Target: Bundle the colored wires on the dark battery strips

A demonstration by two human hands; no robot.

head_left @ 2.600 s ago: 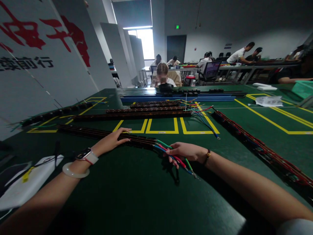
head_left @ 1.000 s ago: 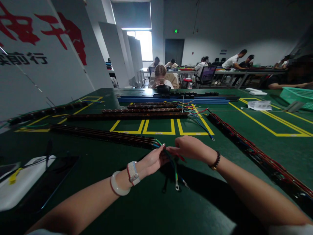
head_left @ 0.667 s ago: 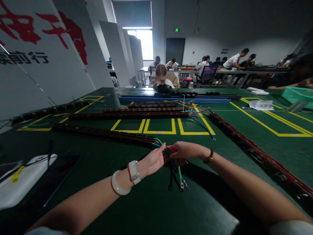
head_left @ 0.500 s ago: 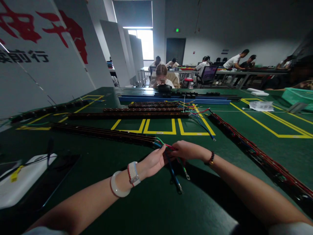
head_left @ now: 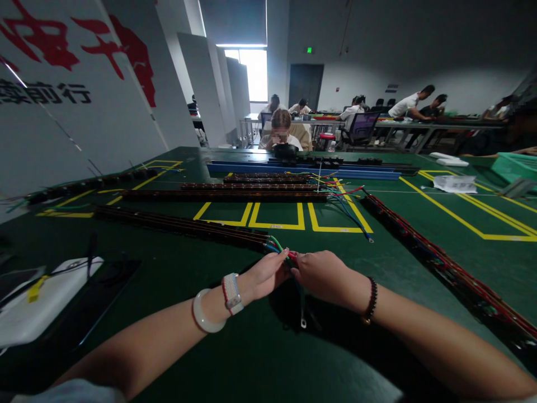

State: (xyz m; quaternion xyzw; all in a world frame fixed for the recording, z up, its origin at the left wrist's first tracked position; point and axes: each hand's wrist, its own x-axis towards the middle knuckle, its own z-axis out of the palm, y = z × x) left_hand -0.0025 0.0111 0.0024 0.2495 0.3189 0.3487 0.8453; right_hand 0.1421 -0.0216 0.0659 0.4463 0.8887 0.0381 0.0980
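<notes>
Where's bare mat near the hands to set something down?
Bare green mat lies between the two forearms, below the dangling wire ends. The three yellow boxes beyond the near strip are bare too. Crowded: where left hand and right hand pinch the wires, and along the right strip.

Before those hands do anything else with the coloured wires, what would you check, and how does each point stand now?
1. Both hands on the wires: ok. The left hand and right hand meet at the coloured wires.
2. Wires attached to the long dark strip: ok, they run from its end.
3. Strip flat on the green table: ok.
4. Metal terminal hanging free below the hands: ok.
5. Which wire each hand pinches: cannot tell, fingers hide it.
</notes>
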